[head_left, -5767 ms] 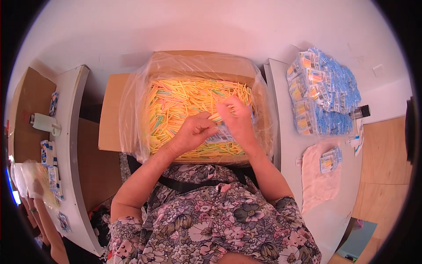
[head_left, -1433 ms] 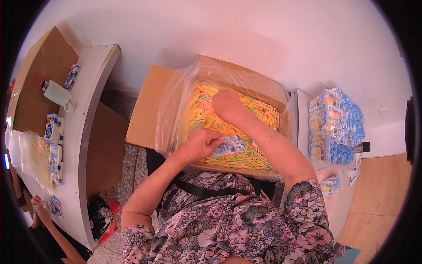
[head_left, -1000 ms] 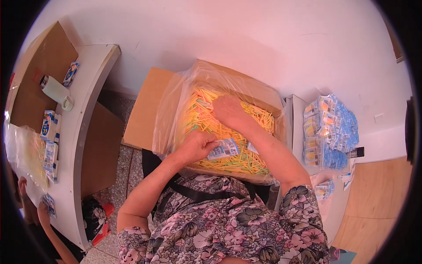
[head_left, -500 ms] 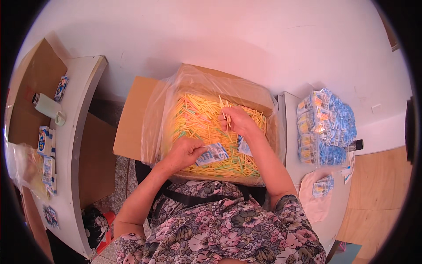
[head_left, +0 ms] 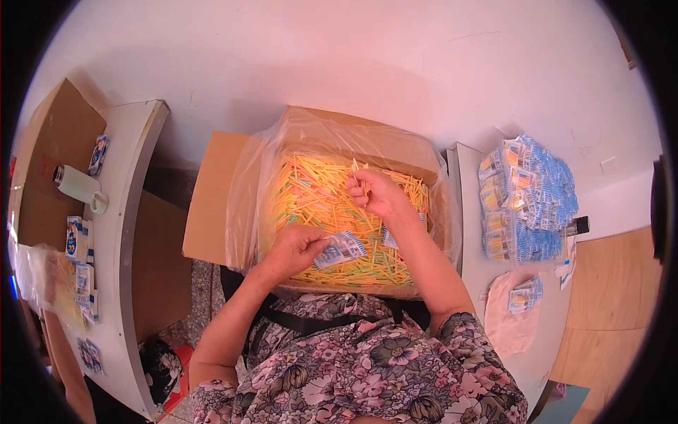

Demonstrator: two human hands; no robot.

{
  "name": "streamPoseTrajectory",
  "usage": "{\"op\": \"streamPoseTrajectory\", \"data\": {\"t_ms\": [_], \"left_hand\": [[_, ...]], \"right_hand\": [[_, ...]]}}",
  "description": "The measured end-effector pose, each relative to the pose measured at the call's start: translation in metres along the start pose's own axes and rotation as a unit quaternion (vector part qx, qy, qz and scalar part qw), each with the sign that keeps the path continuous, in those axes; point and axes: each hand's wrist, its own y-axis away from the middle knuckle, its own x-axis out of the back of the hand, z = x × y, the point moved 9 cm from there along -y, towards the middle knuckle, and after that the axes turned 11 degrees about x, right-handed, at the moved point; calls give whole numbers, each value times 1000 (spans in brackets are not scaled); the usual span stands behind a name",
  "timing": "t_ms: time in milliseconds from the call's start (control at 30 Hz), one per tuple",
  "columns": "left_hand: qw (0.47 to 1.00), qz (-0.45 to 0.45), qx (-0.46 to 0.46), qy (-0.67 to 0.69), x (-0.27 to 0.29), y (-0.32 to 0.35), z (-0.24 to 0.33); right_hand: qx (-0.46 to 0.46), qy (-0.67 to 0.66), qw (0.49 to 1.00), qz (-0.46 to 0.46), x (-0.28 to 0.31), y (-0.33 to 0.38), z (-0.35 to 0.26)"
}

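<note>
A cardboard box (head_left: 205, 205) lined with clear plastic stands in front of me, filled with thin yellow, pink and green sticks (head_left: 318, 187). Over its near left part, my left hand (head_left: 291, 253) pinches the corner of a small blue-and-clear packet (head_left: 340, 249). Farther right and higher, my right hand (head_left: 376, 192) is closed around a few of the sticks, whose ends poke up past the fingers. A second blue packet (head_left: 390, 239) lies on the sticks, partly hidden by my right forearm.
On the right table, a big pile of filled blue packets (head_left: 530, 198) stands beside a dark-capped object (head_left: 580, 225); a pink cloth (head_left: 505, 325) bears another packet (head_left: 524, 295). The left table (head_left: 116, 283) holds a pale flask (head_left: 76, 184), small boxes (head_left: 74, 237) and another person's arm (head_left: 63, 353).
My right hand has shifted slightly left, still holding sticks. My left hand stays with the packet in nearly the same place. The whole view has shifted slightly.
</note>
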Motion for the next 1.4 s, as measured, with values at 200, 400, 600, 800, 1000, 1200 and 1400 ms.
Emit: {"op": "streamPoseTrajectory", "data": {"t_ms": [200,400,600,800,1000,1200,1400], "left_hand": [[1000,5,15,22,1,3,0],[997,-55,-26,-42,-7,2,11],[988,-117,-80,-56,-19,9,20],[990,-116,-77,-32,-19,7,21],[992,-90,-83,-7,-15,7,18],[992,-95,-76,-27,-14,6,22],[992,-76,-99,-35,-11,9,23]], "right_hand": [[36,-85,995,43,-8,-6,0],[-13,-190,973,-131,-3,-30,4],[323,487,809,-69,-63,27,-34],[346,741,565,-111,-111,30,-20],[321,714,603,-151,-112,28,-25],[228,457,847,-148,-71,26,-26],[72,32,997,-9,-25,9,-8]]}}
